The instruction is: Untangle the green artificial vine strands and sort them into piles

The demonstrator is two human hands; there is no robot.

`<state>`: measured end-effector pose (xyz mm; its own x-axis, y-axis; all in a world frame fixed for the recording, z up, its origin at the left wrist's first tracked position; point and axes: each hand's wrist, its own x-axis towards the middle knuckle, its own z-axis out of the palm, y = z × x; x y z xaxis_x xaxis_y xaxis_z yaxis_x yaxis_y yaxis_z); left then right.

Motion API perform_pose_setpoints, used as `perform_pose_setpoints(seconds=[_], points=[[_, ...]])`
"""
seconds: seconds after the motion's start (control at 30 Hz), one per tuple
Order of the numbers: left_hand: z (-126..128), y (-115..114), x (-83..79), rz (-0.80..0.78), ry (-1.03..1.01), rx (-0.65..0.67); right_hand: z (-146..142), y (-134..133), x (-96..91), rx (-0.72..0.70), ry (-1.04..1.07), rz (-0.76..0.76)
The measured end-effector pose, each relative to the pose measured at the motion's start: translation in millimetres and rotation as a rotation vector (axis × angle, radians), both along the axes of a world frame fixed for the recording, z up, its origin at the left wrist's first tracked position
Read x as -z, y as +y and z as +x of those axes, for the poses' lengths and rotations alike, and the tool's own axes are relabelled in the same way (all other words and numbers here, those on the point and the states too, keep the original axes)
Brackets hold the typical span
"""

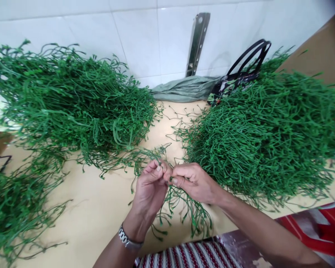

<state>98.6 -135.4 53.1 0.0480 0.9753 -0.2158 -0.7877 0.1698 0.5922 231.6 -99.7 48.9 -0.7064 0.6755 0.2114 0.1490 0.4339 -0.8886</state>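
Note:
My left hand (152,186) and my right hand (195,182) meet over the table, fingertips pinched close together. Between them they grip thin green plastic stems; the exact joint is mostly hidden by the fingers. More of the bunch of stems (194,212) hangs below my hands, its small forked tips spreading toward the table edge. Just behind the left fingers lie loose green stems (136,156). To the right, a large heap of green stems (262,137) comes close to my right hand.
Another large heap (72,100) fills the back left, and a smaller one (13,208) lies front left. Along the tiled wall are a grey-green cloth (184,89), a dark patterned bag (226,87) and a metal bracket (197,44). Red plastic (304,230) shows below the table (92,212).

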Motion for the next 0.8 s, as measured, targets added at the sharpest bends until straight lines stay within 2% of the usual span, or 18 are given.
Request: perform_pose_setpoints(seconds=[0.1,0.2,0.3,0.43,0.67,0.73,0.8], points=[[-0.2,-1.7,-3.5,0.016,0.024,-0.003,0.4,-1.2,-2.4,-0.040,0.004,0.079],[-4.3,-1.1,-7.5,0.005,-0.012,-0.008,1.8,-2.5,-4.9,-0.095,0.109,0.155],[-12.8,0.1,-9.5,0.041,-0.020,-0.100,3.4,-0.8,-5.3,-0.097,0.185,0.143],[-19.6,-0.3,-5.9,0.124,0.141,-0.190,-1.5,2.6,-1.3,0.092,0.079,-0.088],[-10.4,-4.1,14.6,0.175,0.271,-0.280,-33.1,-15.7,15.3,0.053,0.132,-0.707],[-8.1,-4.7,19.5,0.165,0.308,-0.330,-40.2,-21.7,20.7,0.067,0.182,-0.780],[-6.9,-4.9,21.8,0.172,0.336,-0.384,-44.6,-25.5,24.8,0.087,0.186,-0.727]])
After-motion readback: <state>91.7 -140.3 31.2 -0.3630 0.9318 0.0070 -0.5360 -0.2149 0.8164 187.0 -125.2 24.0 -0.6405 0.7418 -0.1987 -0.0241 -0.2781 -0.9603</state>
